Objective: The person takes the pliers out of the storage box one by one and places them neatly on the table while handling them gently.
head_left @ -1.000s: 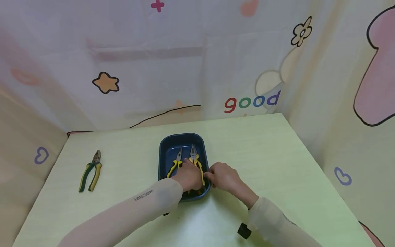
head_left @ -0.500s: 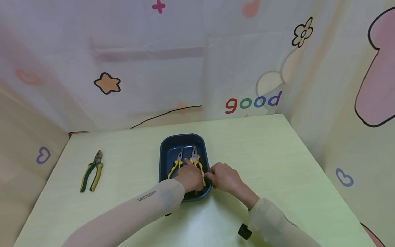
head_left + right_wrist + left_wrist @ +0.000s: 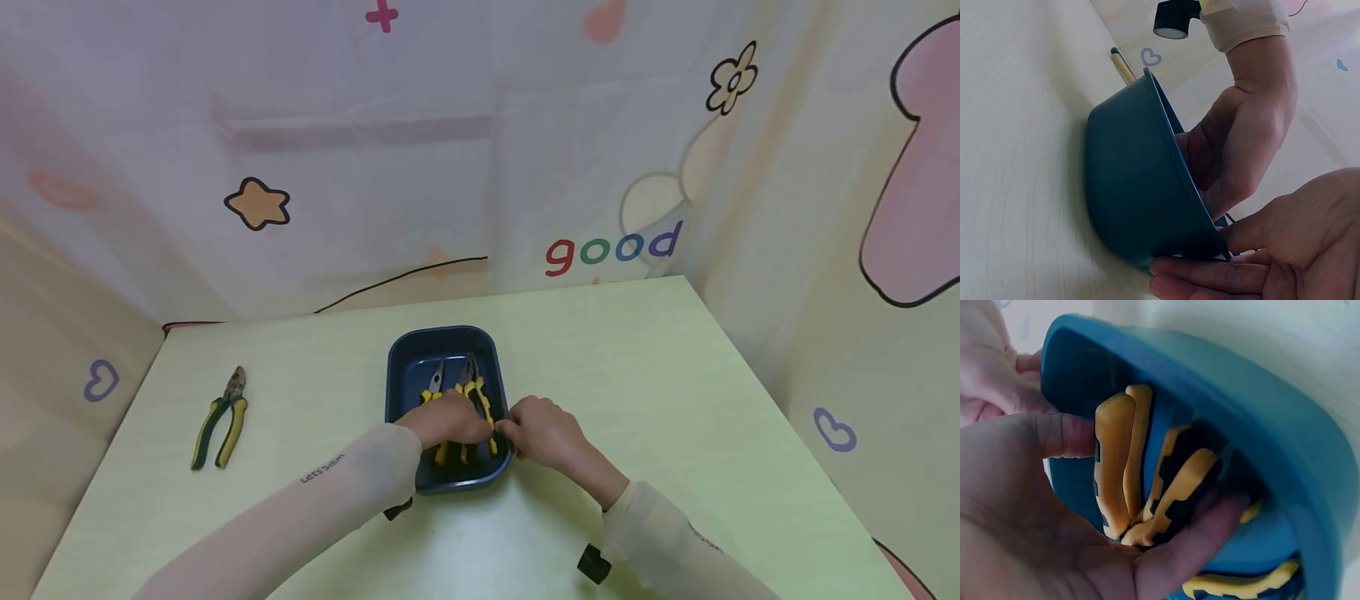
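Note:
My left hand (image 3: 450, 417) reaches into a dark blue tray (image 3: 459, 478). In the left wrist view, its thumb and a bent finger close around the yellow-and-black handles of pliers (image 3: 1113, 462); the thumb touches the outer handle. How many pairs lie between them is hard to tell. To their left in the tray lie needle-nose pliers (image 3: 437, 379), their handles partly behind the hand. My right hand (image 3: 547, 429) pinches the tray's right rim, thumb on the rim and fingers against the outer wall (image 3: 1135, 169).
Pliers with green-and-yellow handles (image 3: 236, 385) lie on the left of the pale table (image 3: 615, 350). A printed curtain (image 3: 420, 183) hangs behind the table and along its sides. A black wrist camera (image 3: 595, 564) sits under the right sleeve.
My left hand has turned and shifted slightly left in the tray, and handle ends show below it. The gripped pliers have tilted a little. My right hand stays on the rim.

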A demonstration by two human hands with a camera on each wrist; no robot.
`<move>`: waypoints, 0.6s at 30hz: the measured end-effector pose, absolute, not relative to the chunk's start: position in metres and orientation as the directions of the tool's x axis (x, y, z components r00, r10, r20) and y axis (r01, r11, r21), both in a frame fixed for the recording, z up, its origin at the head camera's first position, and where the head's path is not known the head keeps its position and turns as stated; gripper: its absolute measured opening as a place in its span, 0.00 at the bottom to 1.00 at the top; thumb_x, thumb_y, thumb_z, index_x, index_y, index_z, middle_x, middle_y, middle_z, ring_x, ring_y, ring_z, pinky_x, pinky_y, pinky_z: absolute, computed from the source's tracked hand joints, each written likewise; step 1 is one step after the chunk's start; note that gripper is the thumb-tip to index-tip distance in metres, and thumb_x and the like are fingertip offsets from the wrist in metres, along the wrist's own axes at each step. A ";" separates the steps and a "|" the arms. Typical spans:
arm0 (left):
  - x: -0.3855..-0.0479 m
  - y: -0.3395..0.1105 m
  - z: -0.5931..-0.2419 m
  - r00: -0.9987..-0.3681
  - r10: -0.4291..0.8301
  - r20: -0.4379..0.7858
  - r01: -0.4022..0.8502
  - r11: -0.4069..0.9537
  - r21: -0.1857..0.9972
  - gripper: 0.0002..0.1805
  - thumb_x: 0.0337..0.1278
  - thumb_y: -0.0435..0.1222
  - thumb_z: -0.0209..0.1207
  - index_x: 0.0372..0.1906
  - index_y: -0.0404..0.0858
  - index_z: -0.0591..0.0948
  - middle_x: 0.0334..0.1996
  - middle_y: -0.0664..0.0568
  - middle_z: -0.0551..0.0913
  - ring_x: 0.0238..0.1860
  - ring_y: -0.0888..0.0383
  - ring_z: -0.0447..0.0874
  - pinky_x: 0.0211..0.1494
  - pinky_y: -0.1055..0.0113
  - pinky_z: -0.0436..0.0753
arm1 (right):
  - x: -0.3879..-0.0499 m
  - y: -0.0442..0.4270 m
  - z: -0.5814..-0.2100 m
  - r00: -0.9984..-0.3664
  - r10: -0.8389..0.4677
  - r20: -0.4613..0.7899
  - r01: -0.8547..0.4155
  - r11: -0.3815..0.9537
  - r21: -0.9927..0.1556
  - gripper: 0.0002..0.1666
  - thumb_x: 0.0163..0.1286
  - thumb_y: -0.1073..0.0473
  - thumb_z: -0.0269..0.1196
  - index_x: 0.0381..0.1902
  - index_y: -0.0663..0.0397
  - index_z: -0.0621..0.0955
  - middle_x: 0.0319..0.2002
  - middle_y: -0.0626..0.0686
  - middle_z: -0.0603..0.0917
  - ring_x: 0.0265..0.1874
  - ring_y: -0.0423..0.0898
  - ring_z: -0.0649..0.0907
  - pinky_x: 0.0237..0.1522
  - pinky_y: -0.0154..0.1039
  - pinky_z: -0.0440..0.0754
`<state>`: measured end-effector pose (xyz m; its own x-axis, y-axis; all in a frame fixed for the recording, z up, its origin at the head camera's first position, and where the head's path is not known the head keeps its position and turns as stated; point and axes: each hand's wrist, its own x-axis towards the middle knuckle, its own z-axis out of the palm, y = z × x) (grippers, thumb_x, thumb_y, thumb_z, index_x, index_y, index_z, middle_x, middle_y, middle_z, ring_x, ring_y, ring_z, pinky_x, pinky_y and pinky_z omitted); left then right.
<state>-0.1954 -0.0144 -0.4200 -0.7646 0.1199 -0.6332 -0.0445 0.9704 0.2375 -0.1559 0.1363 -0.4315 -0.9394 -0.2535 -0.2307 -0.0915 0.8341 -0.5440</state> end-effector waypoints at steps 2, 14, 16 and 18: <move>-0.198 -0.020 -0.417 -0.748 0.146 -0.647 -0.068 0.954 0.293 0.35 0.67 0.51 0.60 0.64 0.28 0.68 0.50 0.40 0.71 0.43 0.47 0.78 0.51 0.52 0.85 | -0.156 0.136 -0.431 -0.939 -0.250 -0.238 -0.084 0.835 -0.544 0.19 0.76 0.56 0.64 0.23 0.54 0.84 0.17 0.46 0.81 0.18 0.43 0.79 0.20 0.35 0.70; -0.205 -0.050 -0.401 -0.710 0.268 -0.651 -0.200 0.810 0.551 0.22 0.64 0.47 0.54 0.52 0.34 0.77 0.46 0.41 0.78 0.42 0.43 0.83 0.46 0.47 0.87 | -0.156 0.137 -0.430 -0.939 -0.262 -0.223 -0.100 0.829 -0.551 0.19 0.76 0.55 0.64 0.23 0.53 0.83 0.16 0.46 0.81 0.17 0.42 0.79 0.20 0.35 0.69; -0.206 -0.054 -0.399 -0.710 0.277 -0.647 -0.215 0.790 0.574 0.23 0.66 0.47 0.52 0.55 0.33 0.77 0.50 0.40 0.78 0.44 0.42 0.83 0.49 0.46 0.86 | -0.155 0.137 -0.429 -0.938 -0.262 -0.227 -0.098 0.828 -0.553 0.19 0.76 0.56 0.64 0.23 0.53 0.84 0.16 0.46 0.81 0.18 0.42 0.78 0.20 0.35 0.69; -0.207 -0.057 -0.398 -0.709 0.282 -0.646 -0.232 0.772 0.591 0.24 0.69 0.48 0.50 0.57 0.33 0.77 0.53 0.40 0.77 0.47 0.42 0.82 0.52 0.44 0.85 | -0.155 0.137 -0.429 -0.938 -0.261 -0.230 -0.095 0.827 -0.554 0.19 0.76 0.56 0.64 0.23 0.54 0.84 0.17 0.47 0.81 0.18 0.42 0.78 0.20 0.35 0.69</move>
